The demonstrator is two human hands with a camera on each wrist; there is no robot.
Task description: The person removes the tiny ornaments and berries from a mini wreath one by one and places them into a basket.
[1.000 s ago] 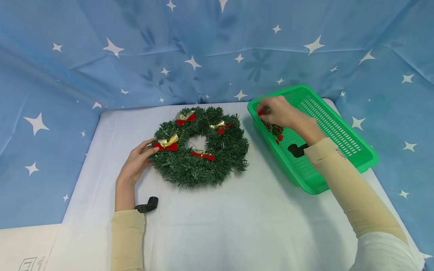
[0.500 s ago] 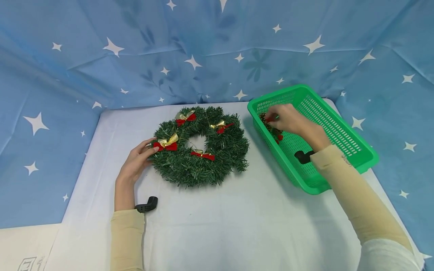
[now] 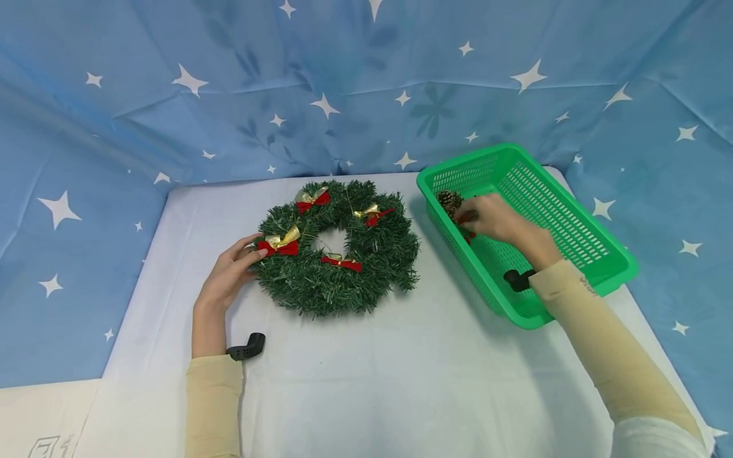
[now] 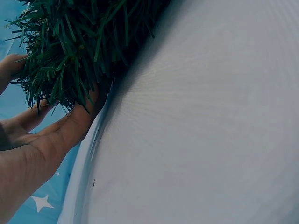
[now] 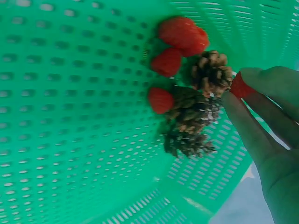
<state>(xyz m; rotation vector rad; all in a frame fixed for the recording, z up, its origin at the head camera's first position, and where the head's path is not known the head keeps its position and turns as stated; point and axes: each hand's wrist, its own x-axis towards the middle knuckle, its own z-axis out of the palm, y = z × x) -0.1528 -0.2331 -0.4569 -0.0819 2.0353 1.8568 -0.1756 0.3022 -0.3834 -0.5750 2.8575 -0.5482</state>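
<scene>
A round green wreath [image 3: 338, 289] with red and gold bows [image 3: 279, 243] lies on the table. My left hand [image 3: 229, 273] grips its left edge, the thumb on top by a bow and other fingers underneath, as the left wrist view shows. Inside the green basket [image 3: 564, 219] is my right hand [image 3: 492, 219]. Its thumb and fingertips pinch a red raspberry [image 5: 240, 86]. Close by in the basket are pine cones [image 5: 212, 73] and several other red raspberries [image 5: 167, 62].
The basket stands at the right on a white cloth [image 3: 366, 381], its perforated walls rising around my right hand. Blue star-patterned fabric [image 3: 366, 89] hangs behind the table and at both sides. A pale printed sheet [image 3: 48, 413] lies at the lower left.
Within the basket my right hand has moved a little toward me and to the right, away from the far left corner, uncovering pine cones there. My left hand and the wreath stay put.
</scene>
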